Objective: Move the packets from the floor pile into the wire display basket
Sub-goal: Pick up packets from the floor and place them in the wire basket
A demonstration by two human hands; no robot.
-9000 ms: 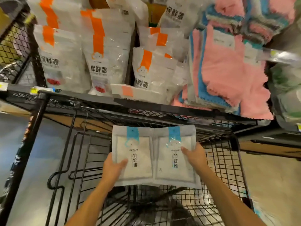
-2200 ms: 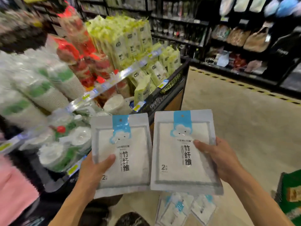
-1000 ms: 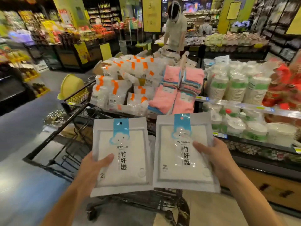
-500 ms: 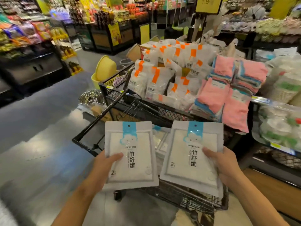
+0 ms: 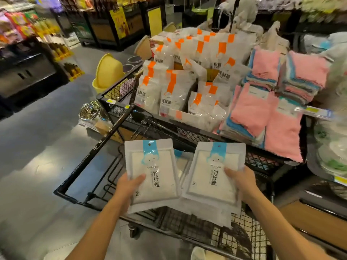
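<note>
Left hand (image 5: 129, 186) grips a flat white plastic packet with a blue header strip (image 5: 152, 171) at its lower left corner, thumb curled over the front, other fingers hidden behind. Right hand (image 5: 241, 182) grips a second matching white-and-blue packet (image 5: 212, 177) at its right edge, thumb on the front; a further pack edge seems to sit behind it, cannot tell how many. Both packets are held face-up, side by side, edges just overlapping, above the black wire display basket (image 5: 90, 158), over its near half. In half a second the basket has come closer under the hands and the right packet has tilted toward it. That suggests the carry is over and the drop is next. More blue-headed packs (image 5: 180, 156) already lie inside the basket, showing between the two held ones. The floor pile is out of view. Beyond the basket, on the raised shelf: orange-striped clear bags (image 5: 176, 91), then pink folded cloths (image 5: 262, 113) to their right. Left of the basket's far corner, yellow plastic basins (image 5: 109, 70).
</note>
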